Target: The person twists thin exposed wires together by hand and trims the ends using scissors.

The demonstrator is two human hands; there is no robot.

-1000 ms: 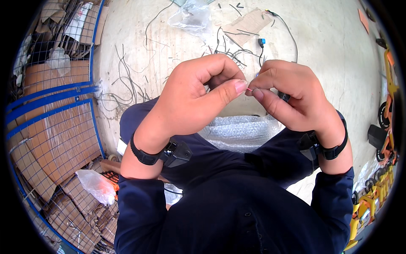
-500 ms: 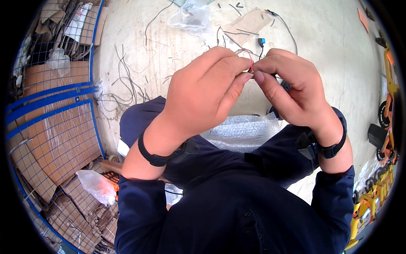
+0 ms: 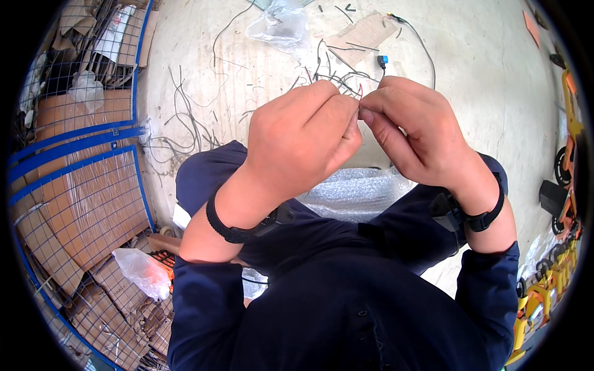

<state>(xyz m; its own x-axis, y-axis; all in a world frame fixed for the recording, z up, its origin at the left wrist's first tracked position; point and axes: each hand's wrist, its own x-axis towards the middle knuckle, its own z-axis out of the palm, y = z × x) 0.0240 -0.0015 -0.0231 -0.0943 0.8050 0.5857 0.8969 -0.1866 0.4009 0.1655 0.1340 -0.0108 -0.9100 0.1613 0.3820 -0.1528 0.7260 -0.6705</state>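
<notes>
Above my lap, my left hand (image 3: 303, 133) and my right hand (image 3: 421, 127) meet with the fingertips pinched close together. A thin red wire (image 3: 361, 90) sticks up from between them. The left fingers are curled in and hide most of what they grip; the right thumb and forefinger press together at the same spot. Behind the hands, a cable end with a blue connector (image 3: 383, 60) lies on the floor. Bubble wrap (image 3: 352, 193) rests between my legs, below the hands.
Loose dark cables (image 3: 189, 117) lie on the floor at left, with a cardboard piece (image 3: 365, 38) and a clear plastic bag (image 3: 281, 26) farther off. A blue wire-mesh cage (image 3: 135, 74) of cardboard stands at left. Yellow wheeled frames (image 3: 544, 290) line the right side.
Both hands have shifted slightly, the right one to the left. My left fingers have curled in more tightly, and less of the red wire shows.
</notes>
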